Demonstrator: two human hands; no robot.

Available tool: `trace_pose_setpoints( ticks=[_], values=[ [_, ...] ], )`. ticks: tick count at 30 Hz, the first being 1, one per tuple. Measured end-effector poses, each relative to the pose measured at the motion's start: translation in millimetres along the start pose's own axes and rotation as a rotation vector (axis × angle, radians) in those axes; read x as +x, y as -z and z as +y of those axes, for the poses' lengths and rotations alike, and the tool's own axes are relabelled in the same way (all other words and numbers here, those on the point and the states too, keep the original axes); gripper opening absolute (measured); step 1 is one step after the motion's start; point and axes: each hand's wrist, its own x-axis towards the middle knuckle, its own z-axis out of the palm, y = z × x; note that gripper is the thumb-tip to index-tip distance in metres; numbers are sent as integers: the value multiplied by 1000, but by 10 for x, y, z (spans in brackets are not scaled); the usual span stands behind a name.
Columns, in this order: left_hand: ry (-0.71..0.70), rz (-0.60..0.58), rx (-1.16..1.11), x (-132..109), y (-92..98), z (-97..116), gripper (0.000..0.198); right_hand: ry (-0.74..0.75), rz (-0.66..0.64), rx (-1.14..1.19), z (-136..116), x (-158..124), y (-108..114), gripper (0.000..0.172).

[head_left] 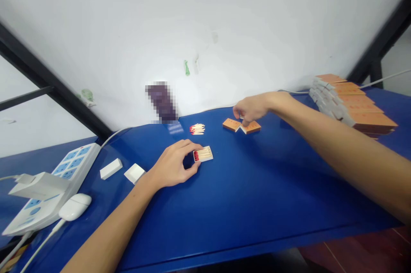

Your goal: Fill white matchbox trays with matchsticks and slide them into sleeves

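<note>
On the blue desk (205, 204), my left hand (176, 161) holds a small white matchbox tray (208, 157) by its left end, thumb and fingers on opposite sides. Red-tipped matches (202, 153) lie in a row inside it. My right hand (253, 109) reaches to the back of the desk, its fingers curled at an orange matchbox sleeve (253, 127); a small white edge shows between them, partly hidden. A second orange matchbox sleeve (231, 124) lies just to its left. Behind the tray is a loose pile of red-tipped matches (197, 129).
White matchbox trays (111, 169) lie left of my left forearm. Further left are a power strip (75, 166), a plugged-in charger (40, 185) and a white earbud case (75, 207) on a cable. Stacked orange matchboxes (359, 101) stand at right. A blurred dark object (162, 101) leans on the wall.
</note>
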Motion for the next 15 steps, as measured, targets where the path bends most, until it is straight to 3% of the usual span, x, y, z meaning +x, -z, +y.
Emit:
trace_pose_setpoints(
  ticks=[5,9,15],
  values=[
    [0,0,-5,4,-28,-52,28,-101,-152,-198,-120,-99,32,37],
    [4,10,11,-6,-33,-68,32,-140,-254,-242,-205,-138,41,31],
    [9,16,10,-5,-28,-65,35,-137,-268,-193,-525,-373,-18,29]
  ],
)
